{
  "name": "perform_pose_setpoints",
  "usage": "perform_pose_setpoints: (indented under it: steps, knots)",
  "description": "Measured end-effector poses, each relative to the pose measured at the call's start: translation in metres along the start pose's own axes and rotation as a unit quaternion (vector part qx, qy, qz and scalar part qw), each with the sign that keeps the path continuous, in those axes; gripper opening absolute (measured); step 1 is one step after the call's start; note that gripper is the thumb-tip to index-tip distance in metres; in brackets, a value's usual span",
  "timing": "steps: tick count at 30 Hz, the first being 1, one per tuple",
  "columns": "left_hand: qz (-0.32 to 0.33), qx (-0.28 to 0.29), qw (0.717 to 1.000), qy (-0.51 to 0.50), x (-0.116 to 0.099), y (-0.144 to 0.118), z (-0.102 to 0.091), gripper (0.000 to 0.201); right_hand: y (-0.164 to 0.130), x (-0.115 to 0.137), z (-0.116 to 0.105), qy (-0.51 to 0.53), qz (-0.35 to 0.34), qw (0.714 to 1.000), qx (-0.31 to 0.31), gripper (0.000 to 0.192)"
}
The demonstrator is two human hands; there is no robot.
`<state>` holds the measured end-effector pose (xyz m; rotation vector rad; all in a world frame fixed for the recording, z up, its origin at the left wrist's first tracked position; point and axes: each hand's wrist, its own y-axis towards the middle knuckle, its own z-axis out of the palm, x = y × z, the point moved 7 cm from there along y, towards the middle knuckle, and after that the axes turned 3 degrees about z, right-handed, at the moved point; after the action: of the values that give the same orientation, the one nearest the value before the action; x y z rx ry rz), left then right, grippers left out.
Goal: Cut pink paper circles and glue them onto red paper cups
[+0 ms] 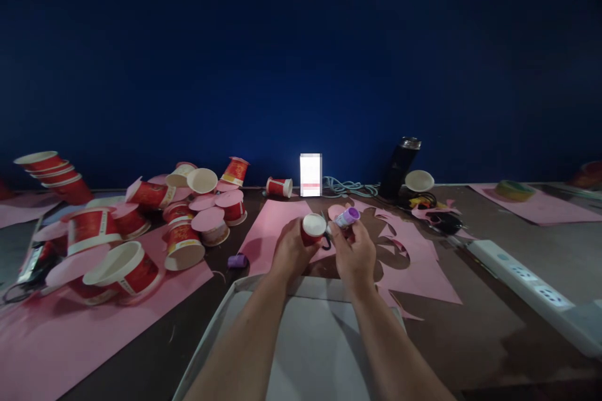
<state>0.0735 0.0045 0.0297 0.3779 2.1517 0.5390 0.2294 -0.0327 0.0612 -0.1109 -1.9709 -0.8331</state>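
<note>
My left hand (pixel 290 252) is closed around a red paper cup (pixel 313 225), its white round end facing up. In my right hand (pixel 356 258) is a glue stick (pixel 347 218) with a purple end, tilted beside the cup. A purple cap (pixel 237 260) lies on the table to the left of my hands. Scissors with a dark handle (pixel 327 242) show partly between my hands. Under and behind them are a pink sheet (pixel 266 232) and pink paper with cut-outs (pixel 423 269).
Several red paper cups (pixel 94 225), some with pink discs attached, crowd the left side. A cup stack (pixel 56 172) leans behind them. A black bottle (pixel 399 169), a power strip (pixel 522 276) and a tape roll (pixel 515 190) are to the right. A pale tray (pixel 320 338) lies under my forearms.
</note>
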Motion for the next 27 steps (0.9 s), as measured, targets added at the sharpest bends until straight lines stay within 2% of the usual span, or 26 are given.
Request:
perform_pose_setpoints:
  steps: [7,12,15,19,23,27]
  knots:
    - [0.022,0.012,0.999,0.038,-0.009,-0.001,0.001,0.044,-0.002,0.008,-0.004,0.048,-0.008,0.999,-0.021,0.046]
    - [0.059,0.016,0.997,0.040,-0.014,-0.003,0.005,0.049,-0.003,0.004,0.007,0.094,0.002,0.995,0.036,0.048]
    - [0.063,0.017,0.997,0.040,-0.013,-0.004,0.007,0.047,-0.003,-0.001,0.013,0.070,0.012,0.995,0.068,0.046]
    - [0.059,0.014,0.997,0.038,-0.013,-0.005,0.006,0.047,-0.003,-0.003,0.015,0.038,0.008,0.996,0.081,0.042]
    - [0.049,0.018,0.998,0.046,-0.012,-0.005,0.004,0.047,-0.003,0.000,0.012,0.001,-0.011,0.997,0.077,0.039]
    - [0.063,0.019,0.996,0.055,-0.013,-0.004,0.004,0.052,-0.002,-0.001,0.008,-0.024,0.001,0.998,0.056,0.038]
